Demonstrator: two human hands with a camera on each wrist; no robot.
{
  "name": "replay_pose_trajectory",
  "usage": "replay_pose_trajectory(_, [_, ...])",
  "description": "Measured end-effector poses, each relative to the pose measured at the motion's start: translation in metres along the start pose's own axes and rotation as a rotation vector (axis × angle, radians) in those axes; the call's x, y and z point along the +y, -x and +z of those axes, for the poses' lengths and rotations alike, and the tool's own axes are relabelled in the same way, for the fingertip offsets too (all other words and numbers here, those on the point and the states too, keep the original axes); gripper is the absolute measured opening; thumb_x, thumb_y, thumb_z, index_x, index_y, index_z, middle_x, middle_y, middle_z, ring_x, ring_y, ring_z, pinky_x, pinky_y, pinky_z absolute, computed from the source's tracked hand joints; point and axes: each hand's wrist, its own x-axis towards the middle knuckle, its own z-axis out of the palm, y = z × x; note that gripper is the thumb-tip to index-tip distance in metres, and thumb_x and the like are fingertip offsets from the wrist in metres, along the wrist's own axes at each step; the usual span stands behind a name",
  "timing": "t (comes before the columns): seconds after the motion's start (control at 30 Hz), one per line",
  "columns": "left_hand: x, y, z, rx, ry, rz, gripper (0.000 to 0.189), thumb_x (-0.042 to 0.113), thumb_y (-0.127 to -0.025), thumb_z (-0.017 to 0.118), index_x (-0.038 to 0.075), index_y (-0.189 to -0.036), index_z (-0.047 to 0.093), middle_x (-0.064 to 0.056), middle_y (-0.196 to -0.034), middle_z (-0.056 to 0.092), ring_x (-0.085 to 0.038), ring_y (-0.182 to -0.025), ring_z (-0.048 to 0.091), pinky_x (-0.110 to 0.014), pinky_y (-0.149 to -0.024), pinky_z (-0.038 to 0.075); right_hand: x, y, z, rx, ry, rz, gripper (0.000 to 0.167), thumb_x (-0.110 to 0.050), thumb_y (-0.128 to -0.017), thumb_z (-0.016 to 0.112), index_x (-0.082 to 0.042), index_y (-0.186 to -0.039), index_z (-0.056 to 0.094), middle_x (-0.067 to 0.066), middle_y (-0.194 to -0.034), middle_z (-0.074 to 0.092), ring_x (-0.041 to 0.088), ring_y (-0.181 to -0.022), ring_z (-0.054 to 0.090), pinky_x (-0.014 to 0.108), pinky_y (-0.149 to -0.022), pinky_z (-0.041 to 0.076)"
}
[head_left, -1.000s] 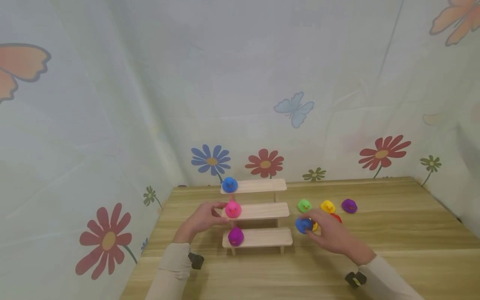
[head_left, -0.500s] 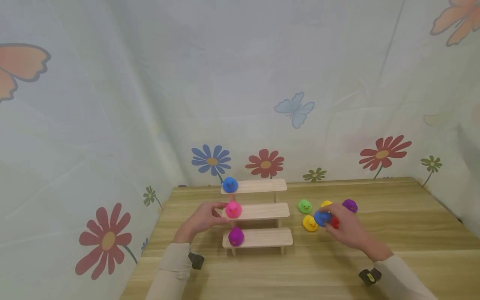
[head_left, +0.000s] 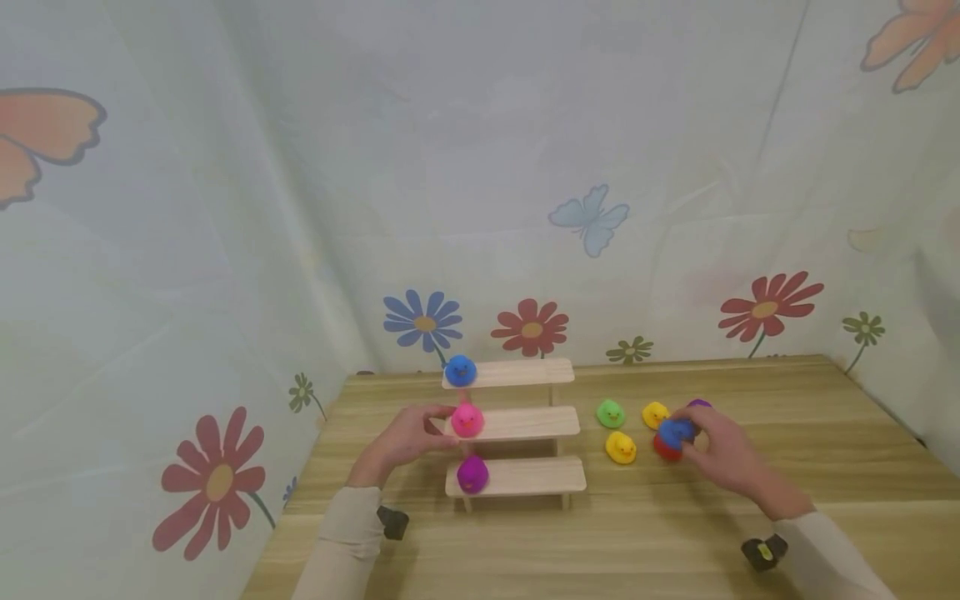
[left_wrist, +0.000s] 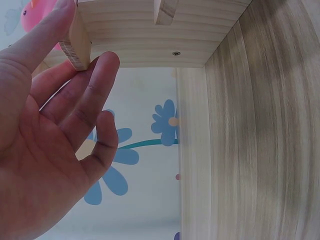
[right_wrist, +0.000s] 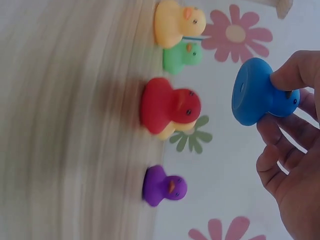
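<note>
A wooden three-tier stand (head_left: 525,425) bears a blue rubber duck (head_left: 461,370) on the top step, a pink rubber duck (head_left: 468,420) on the middle and a purple rubber duck (head_left: 472,474) on the bottom, all at the left ends. My left hand (head_left: 403,435) grips the left end of the middle step beside the pink duck; the left wrist view has its thumb near that duck and other fingers below the board. My right hand (head_left: 726,454) pinches a second blue rubber duck (right_wrist: 257,92) between thumb and fingers, above the table and the red rubber duck (right_wrist: 167,106).
Right of the stand, on the wooden table (head_left: 525,550), sit a green duck (head_left: 611,413), two yellow ducks, one in front (head_left: 621,447) and one behind (head_left: 656,415), and a purple duck (right_wrist: 161,186). A flowered cloth (head_left: 480,167) hangs behind and at the sides.
My right hand has carried the blue duck rightward, from over the front yellow duck to over the red one. My left hand and the ducks on the stand have stayed put.
</note>
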Motion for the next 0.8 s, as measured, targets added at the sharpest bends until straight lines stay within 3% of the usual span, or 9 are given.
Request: replay_pose_trajectory(0.8, [0.002, 0.001, -0.001, 0.003, -0.008, 0.008, 0.050, 0.024, -0.078, 0.078, 0.016, -0.124, 0.061, -0.004, -0.120, 0.061, -0.016, -0.080, 0.061, -0.032, -0.067, 0.051, 0.029, 0.006, -0.013, -0.068, 0.015, 0.181, 0.032, -0.001, -0.079, 0.067, 0.001, -0.110, 0.057, 0.015, -0.102, 0.059, 0.027, -0.085, 0.053, 0.047, -0.073, 0.050])
